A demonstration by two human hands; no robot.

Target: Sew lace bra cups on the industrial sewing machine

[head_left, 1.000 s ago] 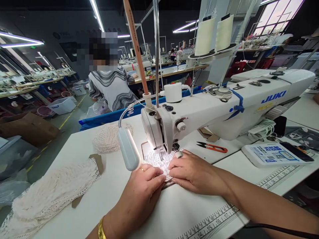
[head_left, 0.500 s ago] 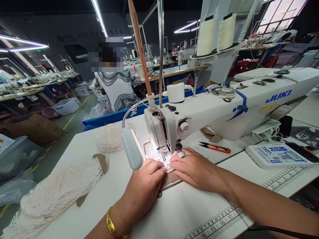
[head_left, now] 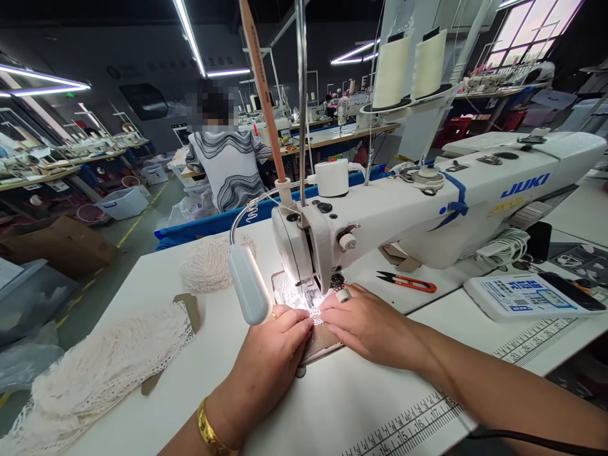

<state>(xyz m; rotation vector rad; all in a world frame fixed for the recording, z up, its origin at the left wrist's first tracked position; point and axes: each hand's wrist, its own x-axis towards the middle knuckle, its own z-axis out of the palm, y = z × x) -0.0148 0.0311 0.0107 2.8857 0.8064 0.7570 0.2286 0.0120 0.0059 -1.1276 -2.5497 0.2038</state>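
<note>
A strip of white lace (head_left: pixel 316 316) lies under the lit needle area of a white sewing machine (head_left: pixel 380 209). My left hand (head_left: pixel 273 348) has its fingertips closed on the lace's left edge, just in front of the presser foot. From the other side, my right hand (head_left: pixel 375 324) grips the lace with bent fingers, thumb low near the brown plate (head_left: pixel 323 342). Only a short patch of lace shows between the fingertips. More of it spreads behind the foot, washed out by glare.
A grey lamp (head_left: pixel 249 285) hangs left of the needle. Cream lace (head_left: pixel 109 367) and a looped bundle (head_left: pixel 209 263) lie left. Orange thread snips (head_left: pixel 408 282) and a white box (head_left: pixel 522 297) are right. A person (head_left: pixel 228 161) sits beyond the table.
The view has shifted slightly. Both hands keep their hold close to the presser foot, and the lace patch between the fingertips shows more plainly. The person beyond has moved slightly right.
</note>
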